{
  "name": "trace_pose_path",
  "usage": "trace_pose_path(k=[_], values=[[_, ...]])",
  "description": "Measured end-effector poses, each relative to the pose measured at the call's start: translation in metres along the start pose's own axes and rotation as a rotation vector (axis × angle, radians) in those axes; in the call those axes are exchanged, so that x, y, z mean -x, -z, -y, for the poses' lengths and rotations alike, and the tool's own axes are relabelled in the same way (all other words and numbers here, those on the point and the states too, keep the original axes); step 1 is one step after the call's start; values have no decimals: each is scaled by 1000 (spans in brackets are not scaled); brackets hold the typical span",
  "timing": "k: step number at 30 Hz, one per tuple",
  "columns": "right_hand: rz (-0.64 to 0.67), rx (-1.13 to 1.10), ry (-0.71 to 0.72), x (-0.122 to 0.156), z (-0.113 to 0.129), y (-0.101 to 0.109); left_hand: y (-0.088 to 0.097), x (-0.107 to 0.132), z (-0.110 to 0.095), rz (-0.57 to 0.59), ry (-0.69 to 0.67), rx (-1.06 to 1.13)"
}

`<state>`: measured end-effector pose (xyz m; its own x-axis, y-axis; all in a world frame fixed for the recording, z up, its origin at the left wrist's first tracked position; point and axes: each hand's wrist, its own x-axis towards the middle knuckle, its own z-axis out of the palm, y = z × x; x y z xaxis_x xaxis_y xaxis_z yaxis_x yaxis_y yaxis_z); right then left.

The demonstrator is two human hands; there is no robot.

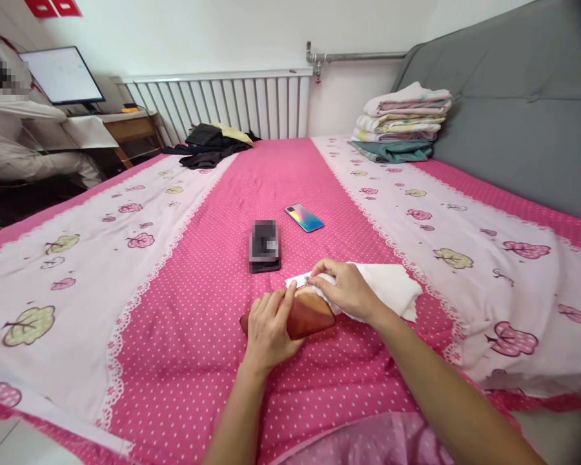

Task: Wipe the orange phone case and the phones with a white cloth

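A glossy orange-brown phone [314,314] lies near the front of the bed, and my left hand [272,323] grips it with the fingers over its left part. Just above its upper edge, my right hand [343,289] pinches a bunched bit of white cloth or tissue [392,287]. The rest of that white piece spreads out flat to the right, partly under my right wrist. What lies between my right fingertips and the phone's edge is too small to make out. Beyond my hands are a black phone [265,266], partly blurred, and a blue rainbow-backed phone [306,218].
A pink dotted bedspread [213,310] covers the bed. Dark folded clothes [210,142] lie at the far left, and folded bedding [404,116] is stacked by the grey headboard [513,116]. Behind is a white radiator [227,103]. A person [19,135] sits by a monitor [65,74].
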<state>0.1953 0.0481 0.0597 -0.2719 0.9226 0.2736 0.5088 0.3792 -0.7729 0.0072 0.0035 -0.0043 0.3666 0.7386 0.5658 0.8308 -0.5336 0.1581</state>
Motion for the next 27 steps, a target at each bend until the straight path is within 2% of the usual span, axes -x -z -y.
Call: trace_pose_path(k=[6, 10, 14, 23, 27], values=[[-46, -155, -61, 0, -6, -4, 0, 0, 0, -31, 7, -18], [64, -308, -90, 0, -7, 0, -2, -1, 1, -38, 39, -6], [137, -232, -73, 1, -7, 4, -2, 0, 2, -10, 43, 7], [-18, -82, 1, 2, -3, -4, -1, 0, 2, -20, -9, -25], [-69, -92, -34, 1, -4, -8, -3, 0, 1, -21, -22, -21]])
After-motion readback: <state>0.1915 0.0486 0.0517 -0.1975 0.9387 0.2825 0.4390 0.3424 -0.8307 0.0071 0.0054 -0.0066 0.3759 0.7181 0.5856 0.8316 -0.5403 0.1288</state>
